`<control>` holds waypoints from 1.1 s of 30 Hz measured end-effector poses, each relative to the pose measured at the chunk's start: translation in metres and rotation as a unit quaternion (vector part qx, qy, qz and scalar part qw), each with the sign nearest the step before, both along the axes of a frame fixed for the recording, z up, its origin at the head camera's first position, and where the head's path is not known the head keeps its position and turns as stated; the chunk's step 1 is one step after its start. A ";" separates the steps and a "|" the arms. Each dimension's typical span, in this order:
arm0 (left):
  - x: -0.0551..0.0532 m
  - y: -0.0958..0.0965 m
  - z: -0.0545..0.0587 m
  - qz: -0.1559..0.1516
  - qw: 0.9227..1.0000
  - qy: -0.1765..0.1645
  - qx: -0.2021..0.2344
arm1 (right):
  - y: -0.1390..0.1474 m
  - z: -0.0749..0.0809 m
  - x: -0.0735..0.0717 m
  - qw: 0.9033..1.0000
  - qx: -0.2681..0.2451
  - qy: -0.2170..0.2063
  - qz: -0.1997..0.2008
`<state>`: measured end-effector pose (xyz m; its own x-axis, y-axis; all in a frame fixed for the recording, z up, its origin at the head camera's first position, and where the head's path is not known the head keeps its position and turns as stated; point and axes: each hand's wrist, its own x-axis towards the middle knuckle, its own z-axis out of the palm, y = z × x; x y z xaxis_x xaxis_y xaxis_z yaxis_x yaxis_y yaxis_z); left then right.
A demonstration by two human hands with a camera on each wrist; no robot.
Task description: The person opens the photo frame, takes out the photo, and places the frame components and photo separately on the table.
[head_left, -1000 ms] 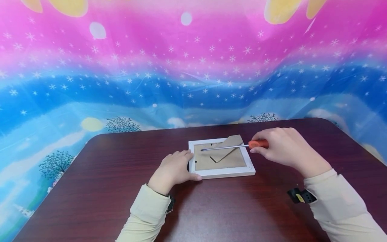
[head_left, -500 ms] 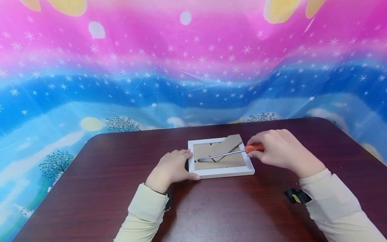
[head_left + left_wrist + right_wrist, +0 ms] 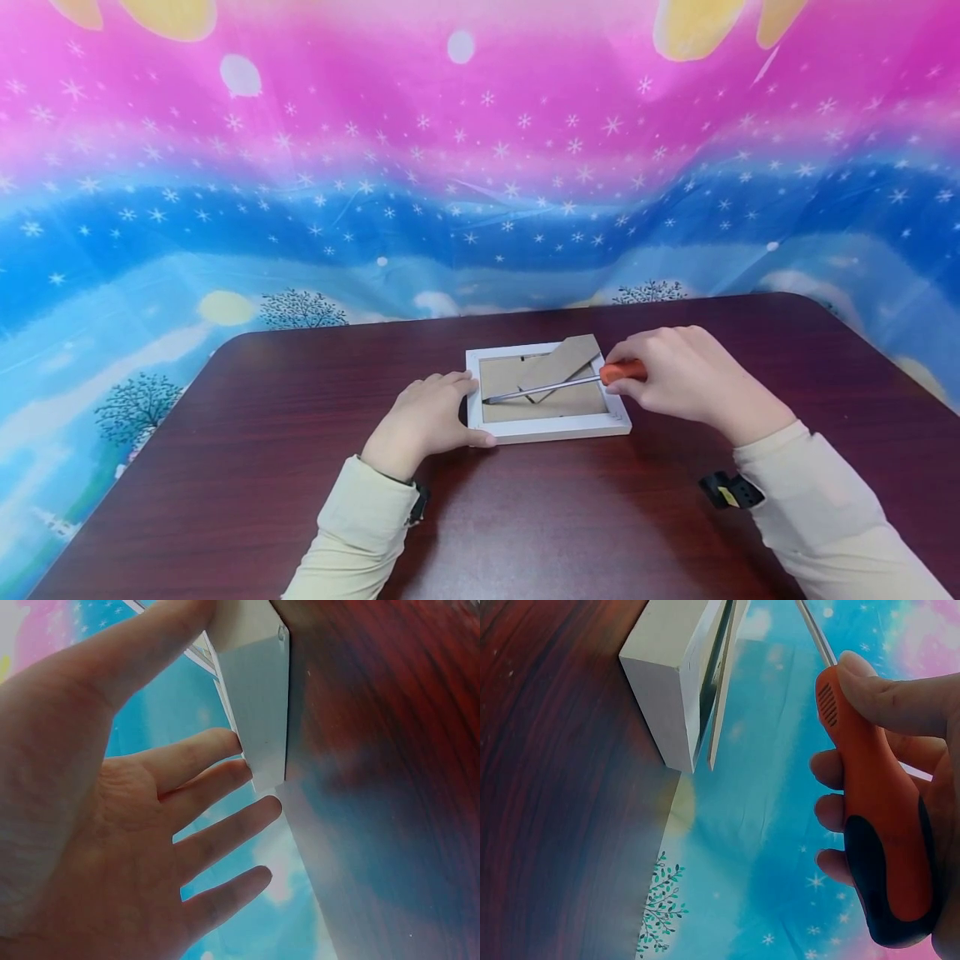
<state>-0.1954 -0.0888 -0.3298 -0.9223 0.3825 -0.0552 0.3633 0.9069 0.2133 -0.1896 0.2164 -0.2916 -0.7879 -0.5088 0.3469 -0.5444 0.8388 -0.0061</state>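
A white picture frame (image 3: 555, 427) lies face down, showing its brown backing board (image 3: 498, 375) and a slanted easel stand (image 3: 566, 360). My left hand (image 3: 423, 417) rests against the frame's left end, thumb at the near corner. Its straight, spread fingers show in the left wrist view beside the frame's side (image 3: 259, 705). In my right hand (image 3: 690, 375) I grip a screwdriver (image 3: 622, 372) by its orange-and-black handle, plainly seen in the right wrist view. The shaft runs left across the stand, its tip at a small dark tab on the backing's left edge.
The dark reddish-brown table (image 3: 300, 433) has rounded far corners. Behind it hangs a pink and blue cloth (image 3: 480, 183) with snowflakes and trees. A black strap (image 3: 731, 490) is on the right wrist.
The screwdriver and my right hand have shifted left and slightly toward me, bringing the tip from the upper backing down to its left edge tab. The left hand stays nearly still.
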 end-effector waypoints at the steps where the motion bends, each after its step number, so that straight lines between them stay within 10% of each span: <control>1: 0.000 0.000 0.000 0.000 1.000 0.000 0.000 | 0.000 0.000 0.000 1.000 -0.001 0.000 0.001; 33: 0.001 -0.001 -0.004 -0.011 1.000 0.009 0.022 | -0.027 0.016 0.015 0.992 0.053 0.109 0.039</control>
